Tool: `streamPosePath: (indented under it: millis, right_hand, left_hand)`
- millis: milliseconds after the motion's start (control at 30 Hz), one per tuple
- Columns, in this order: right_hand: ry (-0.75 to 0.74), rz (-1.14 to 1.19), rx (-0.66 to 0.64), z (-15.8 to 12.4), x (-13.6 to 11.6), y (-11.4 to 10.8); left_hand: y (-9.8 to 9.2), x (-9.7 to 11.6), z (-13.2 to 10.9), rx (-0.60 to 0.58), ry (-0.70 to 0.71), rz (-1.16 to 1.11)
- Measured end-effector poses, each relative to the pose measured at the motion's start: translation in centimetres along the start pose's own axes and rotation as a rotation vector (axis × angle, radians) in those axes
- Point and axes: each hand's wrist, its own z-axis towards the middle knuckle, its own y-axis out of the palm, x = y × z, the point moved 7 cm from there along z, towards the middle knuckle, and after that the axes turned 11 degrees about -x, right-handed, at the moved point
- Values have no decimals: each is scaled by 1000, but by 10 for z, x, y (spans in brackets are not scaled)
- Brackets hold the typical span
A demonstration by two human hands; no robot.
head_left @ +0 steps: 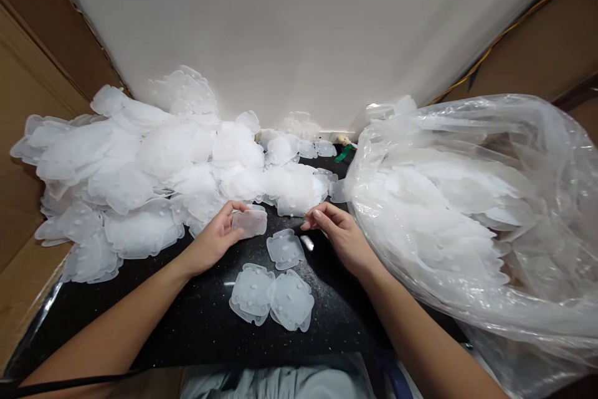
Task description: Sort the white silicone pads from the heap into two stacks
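Observation:
My left hand (215, 238) grips a small translucent white plastic piece (251, 223) just above the black table (187, 318), fingers curled round its left edge. My right hand (337, 231) rests near the table, fingers bent together in a pinch, close to the edge of a big heap of the same pieces (154, 168); what it holds, if anything, I cannot make out. Between the hands lies one loose piece (285, 249). Two overlapping stacks of pieces (271, 297) lie nearer to me.
A large clear plastic bag (476, 212) full of the same pieces fills the right side. A white wall (299, 25) stands behind. Cardboard (28, 94) flanks the left and right. A small green object (344, 152) lies at the back.

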Motion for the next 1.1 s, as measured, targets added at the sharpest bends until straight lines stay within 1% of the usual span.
streamPosePath:
  millis: [33,67,133,167,200,233,267,300,400,433,467,500,567,633,700,767,800,833,867,900,933,967,1000,1033,1067,1100]
  right_hand:
    - [2,12,7,1,1,-1]
    - [4,15,1,1,2,-1]
    - [11,-3,-24,2,4,0]
    - [14,-21,-39,2,6,2]
    - [17,-41,-54,3,7,3]
    - [17,-65,-67,2,7,5]
    - [15,-101,-83,2,8,7]
    - [11,-155,-97,2,8,10]
    - [-18,-399,-130,0,6,21]
    - [-41,-480,-140,0,5,27]
    - [-67,-546,-153,-1,4,33]
    - [-94,-595,-165,-1,3,39]
    - [-115,-647,-190,-1,5,50]
    - [-100,-634,-197,-1,7,56]
    - [-87,-527,-185,-1,5,55]
    - [-55,-344,-196,-3,1,52]
    - [-23,-259,-235,-5,-1,52]
    - [18,-203,-308,-7,-2,54]
    - [55,-187,-407,-10,-3,58]
    - [69,-218,-515,-14,-5,64]
    - [51,-285,-607,-17,-7,69]
    - [6,-369,-668,-19,-9,72]
    - [-54,-452,-689,-20,-12,74]
    - [-114,-524,-667,-19,-14,73]
    - [-164,-584,-603,-16,-16,70]
    - [-197,-640,-513,-12,-16,64]
  left_hand:
    - [5,7,-1,-42,56,142]
    - [13,14,-3,-121,104,269]
    - [33,20,-9,-349,154,449]
    - [40,21,-12,-448,160,501]
    - [45,21,-14,-512,158,528]
    - [45,21,-15,-522,156,529]
    - [42,21,-13,-477,152,513]
    - [35,22,-11,-385,148,491]
    - [7,22,-3,-33,143,466]
    - [0,23,-2,60,149,491]
    - [-5,23,-2,125,156,534]
    - [-8,24,-2,165,165,590]
    - [-9,25,-1,176,182,712]
    - [-6,22,-1,125,198,811]
    - [-4,18,-2,65,209,878]
    - [-3,13,-2,25,217,923]
    - [-4,11,-2,19,225,941]
    - [-4,11,-2,14,233,959]
    - [-4,11,-2,9,242,978]
    - [-4,11,-2,3,253,998]
    - [-4,12,-2,-7,263,1018]
    - [-3,13,-1,-19,273,1038]
    - [-2,14,-1,-33,282,1057]
    - [-1,15,-1,-44,291,1075]
    - [1,17,-1,-50,301,1093]
    - [2,17,-1,-54,310,1109]
